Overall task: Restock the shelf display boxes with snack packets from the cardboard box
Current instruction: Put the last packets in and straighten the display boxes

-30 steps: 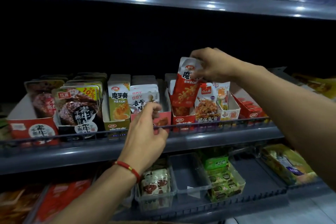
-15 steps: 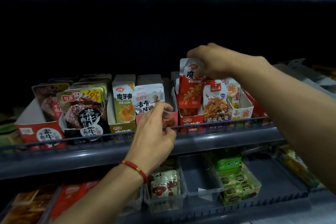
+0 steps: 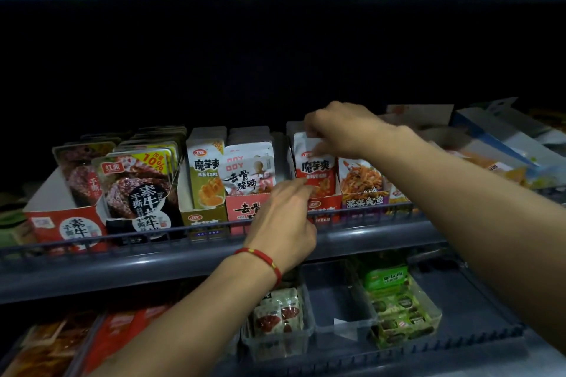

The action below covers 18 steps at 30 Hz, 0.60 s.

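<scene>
Right hand pinching red packet (upright), boxed

I see the right hand has pushed the red packet down; a second ago it stood tall above its red display box, and now it sits deep in it with the fingers pinching its top edge. My left hand has slid right, from the pink box, fingertips touching the packet's lower face.
</scene>
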Each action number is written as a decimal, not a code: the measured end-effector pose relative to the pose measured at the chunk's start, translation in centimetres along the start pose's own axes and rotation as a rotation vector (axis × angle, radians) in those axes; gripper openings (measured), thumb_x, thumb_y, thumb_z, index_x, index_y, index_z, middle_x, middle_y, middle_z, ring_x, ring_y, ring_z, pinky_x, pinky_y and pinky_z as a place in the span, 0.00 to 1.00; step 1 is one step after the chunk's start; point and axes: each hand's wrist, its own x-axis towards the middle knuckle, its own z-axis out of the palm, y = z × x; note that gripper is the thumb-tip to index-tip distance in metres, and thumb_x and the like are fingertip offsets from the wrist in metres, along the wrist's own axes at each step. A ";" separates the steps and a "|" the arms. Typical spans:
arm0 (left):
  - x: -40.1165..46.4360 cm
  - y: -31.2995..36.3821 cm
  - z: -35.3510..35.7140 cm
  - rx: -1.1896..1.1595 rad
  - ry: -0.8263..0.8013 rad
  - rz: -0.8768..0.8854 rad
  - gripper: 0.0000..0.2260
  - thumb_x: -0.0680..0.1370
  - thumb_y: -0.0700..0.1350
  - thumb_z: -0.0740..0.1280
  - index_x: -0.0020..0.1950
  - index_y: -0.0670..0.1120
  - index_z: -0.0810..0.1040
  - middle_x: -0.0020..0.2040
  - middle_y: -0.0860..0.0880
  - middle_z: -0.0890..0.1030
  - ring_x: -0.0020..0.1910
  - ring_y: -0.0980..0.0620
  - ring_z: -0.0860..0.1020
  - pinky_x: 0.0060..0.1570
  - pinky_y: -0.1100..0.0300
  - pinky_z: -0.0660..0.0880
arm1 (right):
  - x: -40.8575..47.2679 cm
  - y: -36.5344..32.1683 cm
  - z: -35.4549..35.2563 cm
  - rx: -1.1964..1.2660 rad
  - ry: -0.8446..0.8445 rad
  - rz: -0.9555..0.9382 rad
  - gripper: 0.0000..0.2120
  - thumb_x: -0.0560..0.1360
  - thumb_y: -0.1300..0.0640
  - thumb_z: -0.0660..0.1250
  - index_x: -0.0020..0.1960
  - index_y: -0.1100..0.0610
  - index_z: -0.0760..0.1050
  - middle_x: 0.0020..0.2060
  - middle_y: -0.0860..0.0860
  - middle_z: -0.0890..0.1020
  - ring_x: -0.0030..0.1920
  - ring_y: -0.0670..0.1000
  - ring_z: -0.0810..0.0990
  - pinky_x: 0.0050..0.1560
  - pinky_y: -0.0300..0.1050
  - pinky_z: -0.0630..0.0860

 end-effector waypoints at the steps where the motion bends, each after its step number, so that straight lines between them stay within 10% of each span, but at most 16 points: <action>1: 0.2 0.1 0.1 0.021 0.010 0.003 0.29 0.77 0.36 0.64 0.79 0.46 0.65 0.80 0.48 0.64 0.80 0.50 0.59 0.74 0.64 0.47 | -0.1 0.0 0.2 -0.015 0.026 -0.006 0.18 0.77 0.49 0.72 0.65 0.52 0.75 0.58 0.54 0.81 0.56 0.58 0.80 0.46 0.50 0.75; 9: 0.8 0.0 -0.2 0.140 0.013 0.035 0.29 0.77 0.38 0.64 0.79 0.47 0.65 0.81 0.48 0.62 0.80 0.50 0.57 0.71 0.64 0.44 | -1.8 1.1 1.7 0.066 0.221 0.018 0.19 0.78 0.53 0.69 0.68 0.53 0.72 0.60 0.53 0.77 0.61 0.57 0.75 0.57 0.53 0.71; 18: 2.0 1.4 -3.0 0.162 -0.022 0.124 0.28 0.78 0.39 0.64 0.79 0.45 0.65 0.79 0.46 0.66 0.78 0.49 0.61 0.77 0.60 0.54 | -9.6 5.8 2.0 0.613 0.449 0.599 0.10 0.77 0.60 0.67 0.57 0.53 0.79 0.51 0.52 0.83 0.50 0.53 0.81 0.53 0.54 0.81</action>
